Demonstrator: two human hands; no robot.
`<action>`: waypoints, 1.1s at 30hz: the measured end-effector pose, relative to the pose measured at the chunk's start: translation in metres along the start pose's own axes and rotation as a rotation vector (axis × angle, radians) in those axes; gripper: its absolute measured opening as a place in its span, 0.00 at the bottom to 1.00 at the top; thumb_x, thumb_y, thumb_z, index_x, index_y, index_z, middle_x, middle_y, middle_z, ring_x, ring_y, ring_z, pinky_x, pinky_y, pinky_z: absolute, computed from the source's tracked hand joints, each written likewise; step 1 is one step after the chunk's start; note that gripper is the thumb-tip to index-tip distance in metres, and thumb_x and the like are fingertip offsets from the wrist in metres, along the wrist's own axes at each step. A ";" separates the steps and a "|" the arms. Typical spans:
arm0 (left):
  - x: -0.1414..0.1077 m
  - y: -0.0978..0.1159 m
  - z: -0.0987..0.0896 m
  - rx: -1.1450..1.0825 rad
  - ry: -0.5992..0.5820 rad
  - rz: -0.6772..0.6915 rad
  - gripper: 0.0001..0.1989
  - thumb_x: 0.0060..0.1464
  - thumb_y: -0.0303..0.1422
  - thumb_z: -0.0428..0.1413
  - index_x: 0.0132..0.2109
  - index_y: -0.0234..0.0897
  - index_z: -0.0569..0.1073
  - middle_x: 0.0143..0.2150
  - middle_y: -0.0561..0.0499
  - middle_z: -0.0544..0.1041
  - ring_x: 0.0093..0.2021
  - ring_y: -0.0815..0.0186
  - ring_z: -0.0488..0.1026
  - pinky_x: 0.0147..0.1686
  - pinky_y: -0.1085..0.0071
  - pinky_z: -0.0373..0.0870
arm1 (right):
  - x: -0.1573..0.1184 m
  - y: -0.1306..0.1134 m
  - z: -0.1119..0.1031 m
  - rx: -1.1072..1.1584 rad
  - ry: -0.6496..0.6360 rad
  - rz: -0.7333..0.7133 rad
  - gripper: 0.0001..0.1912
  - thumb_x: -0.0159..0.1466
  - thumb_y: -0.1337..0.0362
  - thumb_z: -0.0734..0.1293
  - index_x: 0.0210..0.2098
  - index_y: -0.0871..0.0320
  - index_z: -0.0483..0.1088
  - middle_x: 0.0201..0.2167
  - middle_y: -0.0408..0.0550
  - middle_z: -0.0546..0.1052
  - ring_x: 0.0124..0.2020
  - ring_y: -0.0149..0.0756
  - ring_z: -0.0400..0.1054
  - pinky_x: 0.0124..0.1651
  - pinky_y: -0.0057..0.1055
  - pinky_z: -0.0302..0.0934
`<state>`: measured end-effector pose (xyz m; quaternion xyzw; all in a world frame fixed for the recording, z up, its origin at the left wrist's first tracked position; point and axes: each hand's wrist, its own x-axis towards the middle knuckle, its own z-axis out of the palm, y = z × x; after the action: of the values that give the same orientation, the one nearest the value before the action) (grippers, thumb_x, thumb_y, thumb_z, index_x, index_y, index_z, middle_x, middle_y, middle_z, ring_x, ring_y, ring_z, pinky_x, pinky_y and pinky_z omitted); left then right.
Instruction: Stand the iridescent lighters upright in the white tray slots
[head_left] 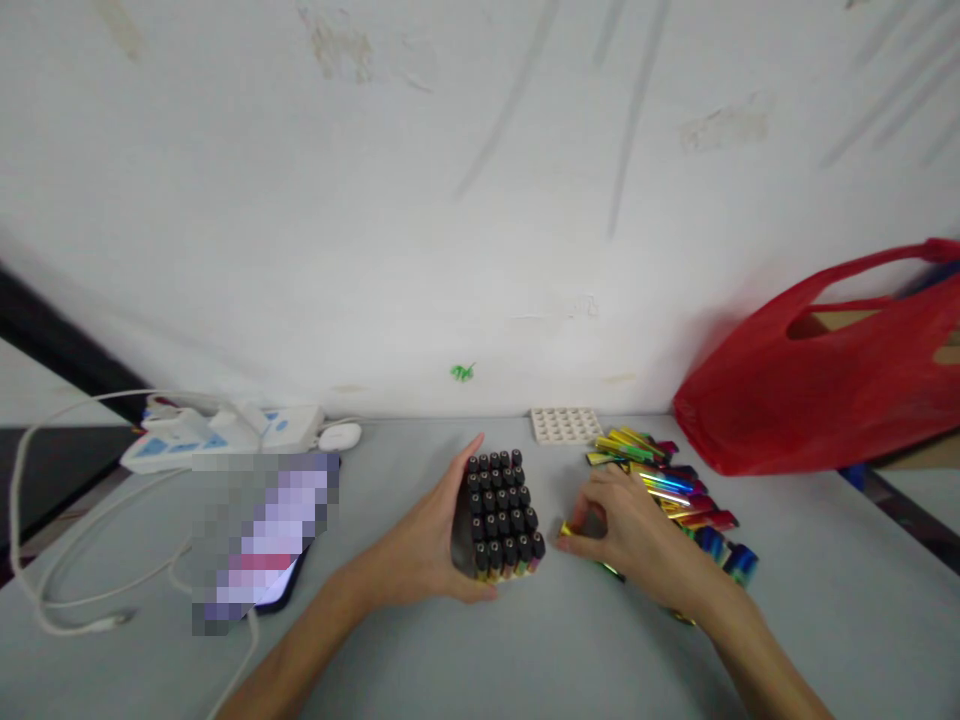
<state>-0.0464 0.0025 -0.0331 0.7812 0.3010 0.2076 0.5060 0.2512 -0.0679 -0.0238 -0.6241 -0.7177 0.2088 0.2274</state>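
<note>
Near the middle of the grey table stands a block of upright black-topped tubes in tight rows, with coloured lower parts showing at its near edge. My left hand is wrapped round its left side, thumb along the near edge. To the right of the block, my right hand pinches a small yellow shiny piece between thumb and fingers; most of that piece is hidden. Beside and beyond my right hand lies a loose pile of shiny coloured tubes, partly covered by the hand and forearm.
A white tray with holes lies against the wall. At the right is a red bag. On the left are a power strip, a white case, a phone with its screen lit, and loose white cables.
</note>
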 end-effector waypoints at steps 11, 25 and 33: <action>-0.002 0.001 0.001 0.043 0.023 0.001 0.79 0.42 0.34 0.81 0.83 0.53 0.33 0.83 0.39 0.54 0.81 0.39 0.52 0.80 0.40 0.43 | 0.017 0.000 0.036 -0.198 0.314 -0.001 0.08 0.73 0.58 0.74 0.41 0.56 0.77 0.29 0.46 0.76 0.40 0.50 0.71 0.43 0.40 0.59; -0.002 0.001 0.001 0.033 0.042 -0.002 0.78 0.42 0.33 0.81 0.83 0.53 0.35 0.82 0.38 0.57 0.80 0.38 0.57 0.79 0.37 0.47 | 0.015 0.005 0.038 -0.229 0.339 -0.028 0.05 0.74 0.68 0.69 0.48 0.55 0.75 0.47 0.53 0.76 0.46 0.51 0.73 0.51 0.46 0.68; -0.002 -0.001 0.001 0.038 0.032 0.009 0.79 0.42 0.31 0.81 0.83 0.58 0.33 0.82 0.40 0.56 0.81 0.39 0.55 0.79 0.35 0.45 | 0.015 0.010 0.034 -0.300 0.493 -0.047 0.08 0.71 0.72 0.67 0.48 0.56 0.75 0.46 0.56 0.75 0.49 0.54 0.72 0.51 0.48 0.69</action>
<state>-0.0473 0.0005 -0.0344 0.7886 0.3095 0.2165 0.4851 0.2376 -0.0524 -0.0565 -0.6660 -0.6778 -0.0632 0.3050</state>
